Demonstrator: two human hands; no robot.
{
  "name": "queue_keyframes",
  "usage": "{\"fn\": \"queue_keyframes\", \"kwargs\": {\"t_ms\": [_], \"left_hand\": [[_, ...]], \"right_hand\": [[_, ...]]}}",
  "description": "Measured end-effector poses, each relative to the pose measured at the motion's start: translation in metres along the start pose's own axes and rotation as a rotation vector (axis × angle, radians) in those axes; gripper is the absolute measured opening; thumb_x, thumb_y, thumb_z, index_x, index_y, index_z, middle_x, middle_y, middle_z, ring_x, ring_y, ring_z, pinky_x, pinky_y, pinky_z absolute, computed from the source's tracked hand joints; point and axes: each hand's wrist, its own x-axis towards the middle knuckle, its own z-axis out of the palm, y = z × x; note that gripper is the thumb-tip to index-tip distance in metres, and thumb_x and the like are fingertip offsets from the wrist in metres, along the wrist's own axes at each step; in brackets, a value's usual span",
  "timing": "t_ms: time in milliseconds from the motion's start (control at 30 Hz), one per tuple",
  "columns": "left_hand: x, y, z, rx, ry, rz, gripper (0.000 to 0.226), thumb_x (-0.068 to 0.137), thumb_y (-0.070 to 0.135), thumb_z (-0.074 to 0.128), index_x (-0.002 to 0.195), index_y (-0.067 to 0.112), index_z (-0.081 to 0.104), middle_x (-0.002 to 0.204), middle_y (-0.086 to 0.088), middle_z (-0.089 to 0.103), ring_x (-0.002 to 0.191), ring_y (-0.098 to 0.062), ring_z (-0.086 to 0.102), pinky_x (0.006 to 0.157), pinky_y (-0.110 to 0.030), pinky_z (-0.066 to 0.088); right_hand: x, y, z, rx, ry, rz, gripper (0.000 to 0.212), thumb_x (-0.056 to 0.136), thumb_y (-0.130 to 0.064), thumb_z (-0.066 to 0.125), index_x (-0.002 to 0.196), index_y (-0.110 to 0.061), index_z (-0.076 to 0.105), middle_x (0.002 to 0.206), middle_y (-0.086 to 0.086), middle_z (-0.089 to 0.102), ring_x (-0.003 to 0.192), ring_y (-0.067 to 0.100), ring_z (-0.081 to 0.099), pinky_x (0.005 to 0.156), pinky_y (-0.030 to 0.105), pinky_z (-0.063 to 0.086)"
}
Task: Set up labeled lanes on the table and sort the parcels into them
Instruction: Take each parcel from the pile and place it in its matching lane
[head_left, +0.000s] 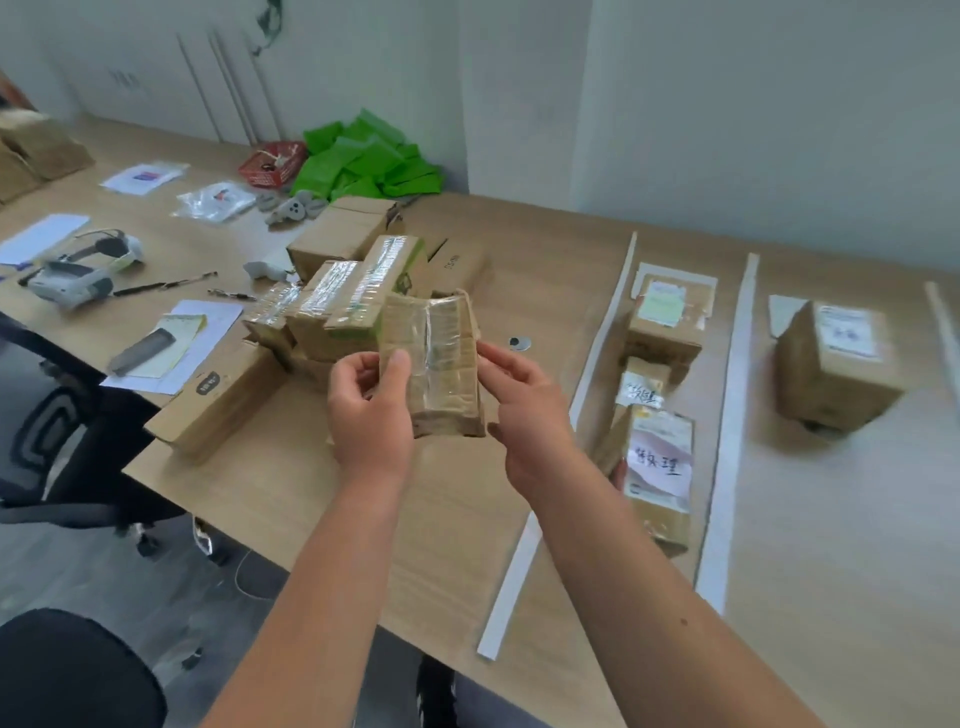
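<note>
I hold a small taped cardboard parcel (441, 364) up in front of me over the table (467, 519). My left hand (370, 410) grips its left side, thumb on the front face. My right hand (524, 410) holds its right edge with curled fingers. Behind it lies a heap of unsorted parcels (343, 291). To the right, white strips (727, 441) mark lanes. In the first lane lie three labelled parcels (660, 467). A larger labelled box (836, 364) stands in the second lane.
A long box (218, 400) lies at the table's left edge. Papers, a headset (83, 270), pens, a red basket (272, 163) and green bags (369, 161) crowd the far left. An office chair (52, 441) stands on the left beside the table. A small round thing (519, 343) lies by the lane.
</note>
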Motion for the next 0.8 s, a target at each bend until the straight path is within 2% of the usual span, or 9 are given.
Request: {"fn": "queue_keyframes", "kwargs": {"t_ms": [133,233,267,367,467,567,633,700,800], "left_hand": [[-0.058,0.019,0.055,-0.185,-0.076,-0.053,0.011,0.096,0.031,0.074,0.097,0.024,0.066,0.097,-0.003,0.071,0.090,-0.019,0.070,0.088,-0.045,0.060],[-0.093,0.032,0.089,-0.271,-0.184,-0.125,0.006,0.100,0.028,0.071,0.100,0.023,0.068,0.100,-0.005,0.077,0.099,-0.026,0.076,0.096,-0.053,0.061],[-0.103,0.037,0.098,-0.278,-0.227,-0.151,0.007,0.100,0.029,0.070,0.103,0.023,0.069,0.107,-0.009,0.079,0.106,-0.032,0.076,0.099,-0.057,0.060],[-0.123,0.056,0.124,-0.304,-0.318,-0.183,0.011,0.100,0.028,0.071,0.109,0.021,0.069,0.119,-0.016,0.077,0.116,-0.040,0.072,0.100,-0.065,0.057],[-0.134,0.068,0.143,-0.293,-0.402,-0.143,0.008,0.103,0.026,0.068,0.110,0.024,0.068,0.112,-0.009,0.078,0.111,-0.034,0.075,0.100,-0.063,0.058],[-0.140,0.072,0.157,-0.235,-0.443,-0.031,0.013,0.104,0.021,0.067,0.109,0.034,0.067,0.106,-0.001,0.075,0.100,-0.021,0.072,0.090,-0.049,0.063],[-0.144,0.073,0.164,-0.191,-0.471,0.036,0.016,0.106,0.019,0.065,0.109,0.034,0.069,0.108,0.001,0.075,0.093,-0.011,0.073,0.074,-0.031,0.060],[-0.151,0.076,0.168,-0.194,-0.507,0.030,0.012,0.108,0.024,0.061,0.113,0.023,0.072,0.104,0.002,0.076,0.081,-0.003,0.072,0.065,-0.022,0.058],[-0.156,0.079,0.169,-0.254,-0.584,-0.060,0.035,0.111,0.038,0.052,0.120,0.010,0.070,0.102,-0.008,0.076,0.086,-0.017,0.072,0.063,-0.026,0.060]], "right_hand": [[-0.033,-0.036,-0.069,0.054,0.022,-0.123,0.059,0.090,-0.034,0.085,0.141,-0.026,0.058,0.135,0.002,0.071,0.112,0.019,0.076,0.092,0.041,0.063],[-0.059,-0.062,-0.110,0.052,0.050,-0.181,0.098,0.071,-0.043,0.097,0.152,-0.022,0.046,0.137,0.004,0.069,0.112,0.024,0.077,0.099,0.051,0.062],[-0.067,-0.071,-0.122,0.051,0.049,-0.199,0.098,0.068,-0.042,0.099,0.150,-0.018,0.050,0.135,0.005,0.071,0.111,0.025,0.077,0.099,0.052,0.061],[-0.088,-0.094,-0.156,0.034,0.068,-0.278,0.063,0.077,-0.030,0.095,0.133,-0.017,0.066,0.120,0.006,0.079,0.107,0.027,0.079,0.099,0.051,0.061],[-0.105,-0.111,-0.173,0.068,0.194,-0.354,0.077,0.065,-0.030,0.101,0.131,-0.016,0.064,0.119,0.004,0.078,0.104,0.025,0.079,0.098,0.051,0.061],[-0.118,-0.121,-0.181,0.030,0.249,-0.462,0.058,0.076,-0.017,0.095,0.128,-0.016,0.070,0.114,0.000,0.081,0.103,0.019,0.079,0.097,0.044,0.063],[-0.123,-0.124,-0.185,-0.021,0.317,-0.525,0.059,0.077,-0.014,0.095,0.130,-0.019,0.069,0.116,-0.003,0.079,0.105,0.015,0.077,0.095,0.038,0.063],[-0.124,-0.123,-0.190,-0.069,0.365,-0.573,0.066,0.080,-0.013,0.093,0.139,-0.024,0.065,0.125,-0.004,0.075,0.111,0.013,0.074,0.095,0.034,0.063],[-0.127,-0.121,-0.191,-0.124,0.399,-0.608,0.048,0.090,-0.017,0.085,0.128,-0.039,0.068,0.131,-0.004,0.070,0.122,0.014,0.066,0.087,0.025,0.060]]}}
